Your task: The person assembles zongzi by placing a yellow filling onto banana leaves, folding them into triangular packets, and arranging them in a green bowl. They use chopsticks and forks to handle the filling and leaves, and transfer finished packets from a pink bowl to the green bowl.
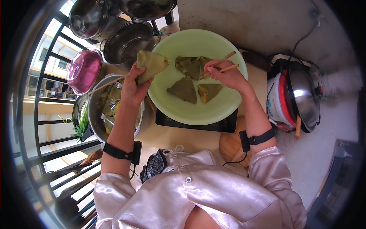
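My left hand (135,84) is closed on a folded leaf parcel (151,65), dull green and roughly triangular, held at the left rim of a large pale green basin (167,105). Over the basin's right side, my right hand (225,78) grips a pair of wooden chopsticks (230,68). Their tips reach down among several similar leaf parcels in the basin. One dark parcel (183,91) lies near the middle, and another parcel (187,65) sits behind it. A parcel with yellow showing (209,92) rests below my right hand. My fingers partly hide the parcel at the back right.
At the left stands a metal pot (92,114) with leaves, forks and a stick. Behind it are a pink lidded dish (84,70) and steel pans (127,42). A black cooktop (179,123) is under the basin. A lidded cooker (305,99) stands right, by the wall.
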Motion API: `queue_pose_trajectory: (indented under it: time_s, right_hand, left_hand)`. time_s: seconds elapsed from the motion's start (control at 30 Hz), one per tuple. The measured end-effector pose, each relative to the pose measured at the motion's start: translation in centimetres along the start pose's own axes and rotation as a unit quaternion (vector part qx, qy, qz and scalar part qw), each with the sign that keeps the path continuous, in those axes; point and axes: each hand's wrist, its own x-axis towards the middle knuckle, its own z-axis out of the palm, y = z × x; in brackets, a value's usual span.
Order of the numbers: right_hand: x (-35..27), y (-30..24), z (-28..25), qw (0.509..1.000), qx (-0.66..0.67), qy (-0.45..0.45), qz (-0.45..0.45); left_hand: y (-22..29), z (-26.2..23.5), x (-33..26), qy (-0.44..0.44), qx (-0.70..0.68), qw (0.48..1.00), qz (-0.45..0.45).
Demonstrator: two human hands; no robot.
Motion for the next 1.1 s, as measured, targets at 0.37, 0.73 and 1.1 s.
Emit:
queue_pose_trajectory:
  time_s: [0.37,0.73,1.1]
  right_hand:
    - [1.1,1.2,1.3,1.000,-0.014,0.012,-0.015]
    - [0.0,1.6,1.2,0.998,-0.051,0.044,-0.018]
    - [-5.5,-1.1,-2.0,0.977,0.119,0.174,-0.037]
  left_hand:
    - [-0.2,0.4,-1.3,0.023,0.038,0.998,-0.033]
    - [-0.6,1.5,0.8,0.017,0.138,0.990,-0.028]
    - [-3.8,3.6,7.3,0.000,0.388,0.920,-0.056]
